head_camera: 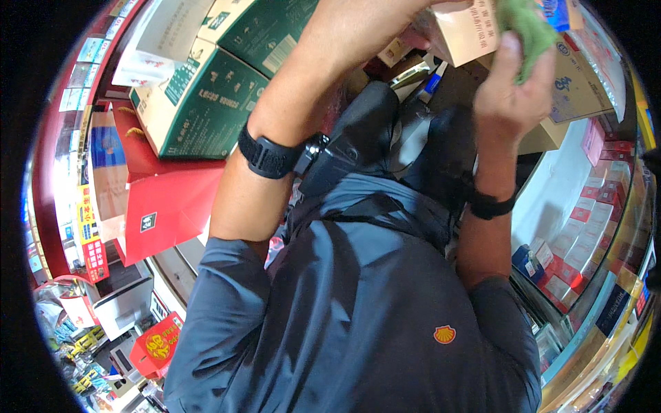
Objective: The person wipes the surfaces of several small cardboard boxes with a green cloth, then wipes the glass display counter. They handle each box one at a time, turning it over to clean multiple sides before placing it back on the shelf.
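Note:
My left hand (450, 5) is at the top edge, partly cut off, with its fingers against a cream-coloured printed box (467, 33) that it holds. My right hand (516, 95) is just right of the box, blurred. It grips a crumpled green cloth (526, 33) between thumb and fingers, close to the box's right side. Both forearms reach forward over my lap, each with a black strap on it. Part of the box lies beyond the picture's edge.
Green-and-cream cartons (211, 108) and an open red carton (170, 211) stand on the left. A brown cardboard box (581, 85) is beyond my right hand. A glass display case (583, 227) with small boxes is on the right. Cluttered goods (85, 338) fill the lower left.

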A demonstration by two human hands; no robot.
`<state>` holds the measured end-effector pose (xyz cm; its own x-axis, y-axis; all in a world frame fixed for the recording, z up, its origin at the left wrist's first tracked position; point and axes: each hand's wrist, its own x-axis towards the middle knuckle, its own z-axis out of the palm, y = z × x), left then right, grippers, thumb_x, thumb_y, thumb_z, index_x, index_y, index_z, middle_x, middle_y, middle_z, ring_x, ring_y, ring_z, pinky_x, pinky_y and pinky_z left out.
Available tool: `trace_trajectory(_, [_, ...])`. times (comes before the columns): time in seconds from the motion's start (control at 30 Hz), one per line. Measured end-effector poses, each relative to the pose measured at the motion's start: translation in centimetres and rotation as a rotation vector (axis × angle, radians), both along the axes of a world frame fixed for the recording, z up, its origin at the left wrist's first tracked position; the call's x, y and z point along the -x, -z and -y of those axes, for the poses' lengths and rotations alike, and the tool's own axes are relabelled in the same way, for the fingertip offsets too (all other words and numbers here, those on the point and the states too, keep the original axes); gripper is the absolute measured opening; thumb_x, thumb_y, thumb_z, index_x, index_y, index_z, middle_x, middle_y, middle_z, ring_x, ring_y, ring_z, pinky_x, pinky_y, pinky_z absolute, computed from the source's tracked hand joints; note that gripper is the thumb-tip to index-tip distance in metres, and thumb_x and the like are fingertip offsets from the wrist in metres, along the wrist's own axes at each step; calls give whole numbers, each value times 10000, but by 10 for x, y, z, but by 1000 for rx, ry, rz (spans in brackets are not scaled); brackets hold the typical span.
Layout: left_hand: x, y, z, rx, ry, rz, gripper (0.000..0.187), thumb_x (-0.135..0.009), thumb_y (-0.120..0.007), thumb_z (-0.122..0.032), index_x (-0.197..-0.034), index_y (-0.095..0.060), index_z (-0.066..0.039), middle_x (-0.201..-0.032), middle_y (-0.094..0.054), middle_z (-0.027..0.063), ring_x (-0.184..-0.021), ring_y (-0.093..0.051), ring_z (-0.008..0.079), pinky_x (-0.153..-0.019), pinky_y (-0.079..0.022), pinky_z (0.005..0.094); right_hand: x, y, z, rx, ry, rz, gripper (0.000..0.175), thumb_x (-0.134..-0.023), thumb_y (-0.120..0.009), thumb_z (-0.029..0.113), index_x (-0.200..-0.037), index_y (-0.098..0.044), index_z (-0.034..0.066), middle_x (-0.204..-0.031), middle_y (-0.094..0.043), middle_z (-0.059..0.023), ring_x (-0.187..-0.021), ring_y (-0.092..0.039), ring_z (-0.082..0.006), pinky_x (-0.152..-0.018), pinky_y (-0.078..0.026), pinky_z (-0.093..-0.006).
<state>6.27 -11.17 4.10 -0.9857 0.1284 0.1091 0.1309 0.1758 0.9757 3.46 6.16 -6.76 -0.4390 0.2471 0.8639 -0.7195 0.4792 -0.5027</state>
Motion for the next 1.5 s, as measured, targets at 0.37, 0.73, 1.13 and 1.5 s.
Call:
trace_trajectory(0.37, [18,16,13,-127,196,139,392,-1005,-714,-362,-996,-764,27,-814,-751,88,-677,-713,125,-589,-545,235,-26,14,24,-201,85,-1,299,-1006,-661,104,-1256,-668,-59,-1292,-676,-274,-1192,-646,-490,-1117,-445,-501])
trace_trajectory(0.73, [-8,44,18,-266,-55,167,505,-970,-733,-416,-1164,-676,48,-916,-730,82,-701,-698,114,-546,-548,209,13,14,-35,174,34,251,351,-1067,-575,152,-1342,-632,-60,-1339,-648,-285,-1259,-606,-465,-1135,-440,-489])
trace_trajectory(1.13, [-50,39,9,-45,-143,40,433,-876,-894,-176,-1185,-651,5,-1016,-730,50,-913,-677,97,-842,-535,249,35,20,-82,938,-330,265,274,-1090,-592,173,-1274,-661,-19,-1136,-700,-47,-990,-639,-121,-890,-513,-296])
trace_trajectory(1.5, [-51,22,-1,505,-279,-275,573,-780,-949,-344,-1172,-695,-12,-1005,-768,81,-877,-686,120,-761,-538,272,-5,4,-27,166,-519,558,272,-1083,-614,226,-1209,-707,3,-971,-730,-60,-902,-645,-113,-839,-536,-326])
